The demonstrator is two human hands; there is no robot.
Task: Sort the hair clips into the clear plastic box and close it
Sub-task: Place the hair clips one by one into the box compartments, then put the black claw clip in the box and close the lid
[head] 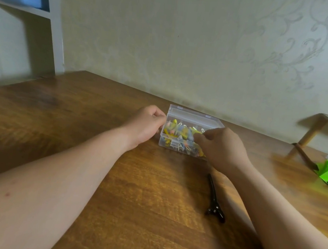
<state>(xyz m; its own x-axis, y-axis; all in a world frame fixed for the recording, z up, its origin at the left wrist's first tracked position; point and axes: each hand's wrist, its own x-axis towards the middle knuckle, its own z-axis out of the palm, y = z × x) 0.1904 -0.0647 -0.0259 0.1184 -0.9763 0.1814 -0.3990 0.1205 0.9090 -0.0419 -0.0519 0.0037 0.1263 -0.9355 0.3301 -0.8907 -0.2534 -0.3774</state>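
We're mid-sort: L hand grips the clear box at its left end; R hand curls over the coloured clips inside (pinching one? can't tell). Next, prob.: black clip on the table goes in, then lid shut.

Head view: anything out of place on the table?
Yes. One black hair clip lies on the wooden table beside the right forearm, outside the clear plastic box that holds the coloured clips. Nothing looks spilled or damaged.
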